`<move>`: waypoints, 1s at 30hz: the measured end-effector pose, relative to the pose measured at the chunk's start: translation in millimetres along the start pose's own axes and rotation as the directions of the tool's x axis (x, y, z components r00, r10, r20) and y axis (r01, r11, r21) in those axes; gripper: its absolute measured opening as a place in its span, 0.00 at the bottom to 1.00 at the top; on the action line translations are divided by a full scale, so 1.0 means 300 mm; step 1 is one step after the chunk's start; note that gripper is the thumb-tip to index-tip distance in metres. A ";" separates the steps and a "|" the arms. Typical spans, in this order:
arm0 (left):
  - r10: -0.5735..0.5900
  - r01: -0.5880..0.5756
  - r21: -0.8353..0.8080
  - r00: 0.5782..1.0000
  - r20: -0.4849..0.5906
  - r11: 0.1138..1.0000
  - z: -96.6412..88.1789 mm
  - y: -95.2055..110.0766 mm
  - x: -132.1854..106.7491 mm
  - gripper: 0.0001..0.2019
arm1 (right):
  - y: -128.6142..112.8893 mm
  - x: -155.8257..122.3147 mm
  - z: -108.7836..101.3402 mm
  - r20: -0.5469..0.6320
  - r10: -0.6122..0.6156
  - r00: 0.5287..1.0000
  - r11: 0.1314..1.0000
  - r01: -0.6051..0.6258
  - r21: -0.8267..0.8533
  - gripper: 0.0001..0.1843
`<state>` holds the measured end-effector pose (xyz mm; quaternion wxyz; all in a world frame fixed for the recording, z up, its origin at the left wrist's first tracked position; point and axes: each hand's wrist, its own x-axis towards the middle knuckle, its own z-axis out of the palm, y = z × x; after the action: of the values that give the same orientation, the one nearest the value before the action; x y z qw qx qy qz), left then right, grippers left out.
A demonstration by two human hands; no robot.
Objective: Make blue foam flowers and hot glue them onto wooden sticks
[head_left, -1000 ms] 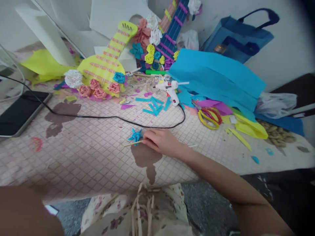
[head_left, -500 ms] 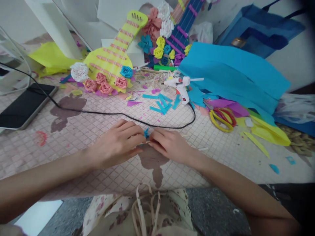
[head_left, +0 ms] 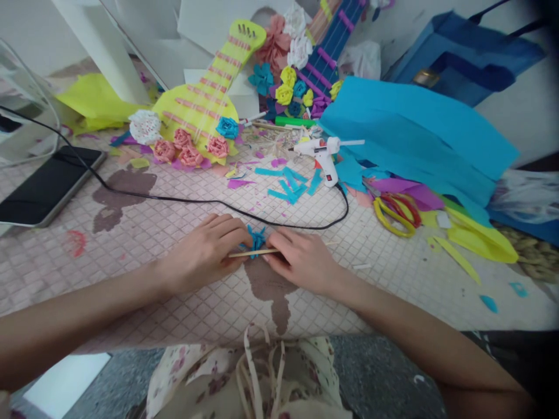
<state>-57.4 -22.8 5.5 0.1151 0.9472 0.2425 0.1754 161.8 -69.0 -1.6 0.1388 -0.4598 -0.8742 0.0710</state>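
Observation:
A small blue paper flower (head_left: 256,238) lies on the pink quilted mat (head_left: 152,273), threaded on a thin wooden stick (head_left: 244,254). My left hand (head_left: 205,253) rests curled just left of the flower, fingers closed on the stick's left end. From the right, my right hand (head_left: 301,261) pinches the stick's other end, touching the flower. Both hands lie low on the mat.
A white glue gun (head_left: 321,152) with a black cord (head_left: 196,202) lies beyond the hands. Blue paper strips (head_left: 286,180), yellow-red scissors (head_left: 395,212), blue crepe paper (head_left: 414,134), a yellow paper guitar (head_left: 201,107) with roses and a dark tablet (head_left: 43,186) surround them.
My left hand came in from the lower left and closed on the stick beside the flower. The right hand has stayed on the stick, and the flower now shows more between the hands.

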 end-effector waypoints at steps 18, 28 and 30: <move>0.006 -0.005 -0.079 1.000 0.006 0.997 0.010 0.003 0.001 0.04 | -0.010 0.008 0.000 -0.006 0.020 1.000 0.999 -0.020 -0.032 0.07; -0.005 0.006 -0.110 1.000 0.006 0.994 0.027 -0.012 -0.009 0.06 | -0.001 0.004 -0.010 -0.022 -0.041 0.999 0.990 0.038 -0.134 0.09; -0.001 0.002 -0.111 1.000 0.008 0.994 0.028 -0.013 -0.010 0.05 | -0.005 0.004 -0.011 -0.017 -0.035 0.999 0.993 0.032 -0.117 0.09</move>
<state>-58.3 -22.2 -4.0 0.1687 0.9398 0.2328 0.1848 161.1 -69.0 2.1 0.1213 -0.4530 -0.8831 0.0132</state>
